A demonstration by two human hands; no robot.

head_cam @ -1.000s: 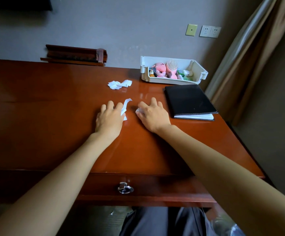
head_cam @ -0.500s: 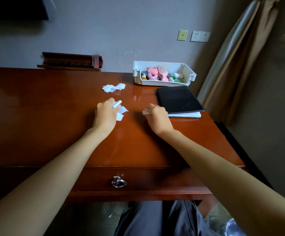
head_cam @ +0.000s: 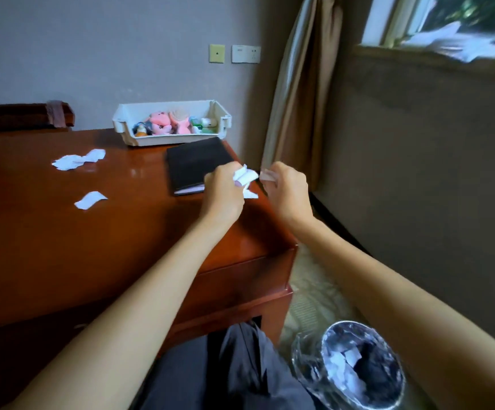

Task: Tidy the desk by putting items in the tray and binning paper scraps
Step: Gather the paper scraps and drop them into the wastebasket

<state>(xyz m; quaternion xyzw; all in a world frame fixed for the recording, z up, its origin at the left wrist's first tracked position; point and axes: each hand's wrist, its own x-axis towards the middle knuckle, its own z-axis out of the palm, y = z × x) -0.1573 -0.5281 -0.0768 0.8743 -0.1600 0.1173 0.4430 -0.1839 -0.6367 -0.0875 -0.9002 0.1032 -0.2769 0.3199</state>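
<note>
Pinching a crumpled paper scrap in my left hand and a thin strip in my right hand, I hold both above the glossy wooden bench corner. They feel weightless, soft and crushable, and are best balled in my fingertips. A flat scrap and a crinkled scrap lie on the bench. The plastic-lined bin stands on the floor below.

— What colour is the desk?
— Glossy reddish-brown. The scraps on it are white, the notebook black.
— And the far tray?
— White, with pink toys inside. On the right the curtain is tan, and the wall grey.
</note>
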